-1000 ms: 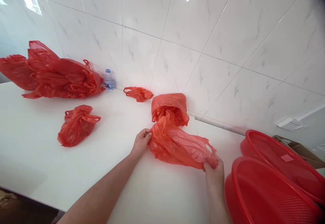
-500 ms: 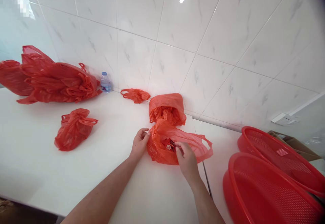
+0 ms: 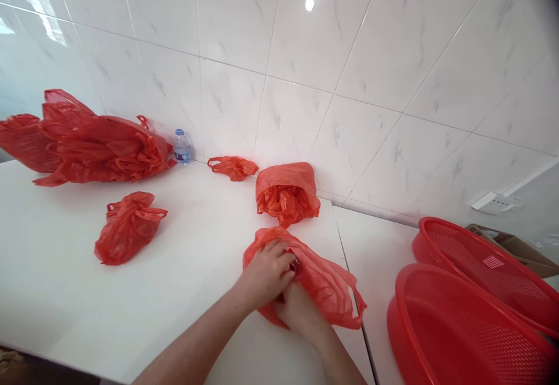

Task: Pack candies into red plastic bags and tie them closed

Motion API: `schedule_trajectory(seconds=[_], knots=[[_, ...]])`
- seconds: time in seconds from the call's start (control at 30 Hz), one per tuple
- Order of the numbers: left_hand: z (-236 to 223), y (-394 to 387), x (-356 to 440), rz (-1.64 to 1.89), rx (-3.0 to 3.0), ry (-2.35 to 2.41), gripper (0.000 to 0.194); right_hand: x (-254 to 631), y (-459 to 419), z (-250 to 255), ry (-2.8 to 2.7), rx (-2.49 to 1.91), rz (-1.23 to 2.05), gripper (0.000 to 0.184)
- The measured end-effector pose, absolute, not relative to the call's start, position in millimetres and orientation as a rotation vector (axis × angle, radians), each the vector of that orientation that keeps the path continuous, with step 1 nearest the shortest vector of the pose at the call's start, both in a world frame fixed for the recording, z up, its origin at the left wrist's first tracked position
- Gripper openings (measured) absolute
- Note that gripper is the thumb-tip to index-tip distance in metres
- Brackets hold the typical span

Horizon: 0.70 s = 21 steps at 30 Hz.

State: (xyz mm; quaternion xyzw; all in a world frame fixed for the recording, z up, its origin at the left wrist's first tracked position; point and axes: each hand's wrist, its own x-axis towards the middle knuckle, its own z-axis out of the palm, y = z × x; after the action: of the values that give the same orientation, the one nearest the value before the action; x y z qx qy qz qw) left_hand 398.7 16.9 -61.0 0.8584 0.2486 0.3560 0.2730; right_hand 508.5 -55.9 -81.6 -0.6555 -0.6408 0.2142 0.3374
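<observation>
An open red plastic bag [image 3: 323, 283] lies on the white table, its mouth and handles toward the right. My left hand [image 3: 271, 271] reaches over its left part with fingers curled in at the opening; what they hold is hidden. Beneath it, my right hand [image 3: 294, 309] goes into the bag, its fingers covered by the left hand and the plastic. A small dark red packet [image 3: 296, 264] shows beside my left fingertips. Just behind sits another red bag [image 3: 286, 190] stuffed with crumpled red plastic.
Two red mesh baskets [image 3: 404, 292] stand on the right, near a cardboard box [image 3: 515, 251]. To the left are a tied red bag [image 3: 128, 228], a large heap of red bags [image 3: 105, 146] and a water bottle [image 3: 182, 147]. A small crumpled bag [image 3: 233, 167] lies by the tiled wall.
My left hand has moved right, from the bag's left edge to over its opening. My right hand has moved left and lower under it. The bag has shifted toward me and flattened.
</observation>
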Motion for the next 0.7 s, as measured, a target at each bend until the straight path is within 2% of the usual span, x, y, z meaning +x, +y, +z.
schedule_trajectory(seconds=[0.13,0.23,0.33,0.47,0.57,0.7], knots=[[-62,47,377,0.891,2.480,0.883,0.034,524,-60,-64,-1.475,-1.725,0.864,0.026],[-69,50,370,0.819,2.481,0.853,0.041,535,-52,-56,-1.318,-1.681,0.756,0.022],[-78,49,373,0.767,2.454,0.799,0.058,545,-38,-55,-1.306,-1.609,0.590,0.022],[-84,52,378,0.648,2.388,0.830,0.075,564,-25,-70,-1.240,-1.696,0.364,0.038],[-86,57,377,0.586,2.320,0.858,0.081,579,-22,-91,-1.214,-1.840,0.353,0.050],[-93,62,374,0.595,2.235,0.840,0.084,587,-22,-106,-1.237,-1.835,0.386,0.045]])
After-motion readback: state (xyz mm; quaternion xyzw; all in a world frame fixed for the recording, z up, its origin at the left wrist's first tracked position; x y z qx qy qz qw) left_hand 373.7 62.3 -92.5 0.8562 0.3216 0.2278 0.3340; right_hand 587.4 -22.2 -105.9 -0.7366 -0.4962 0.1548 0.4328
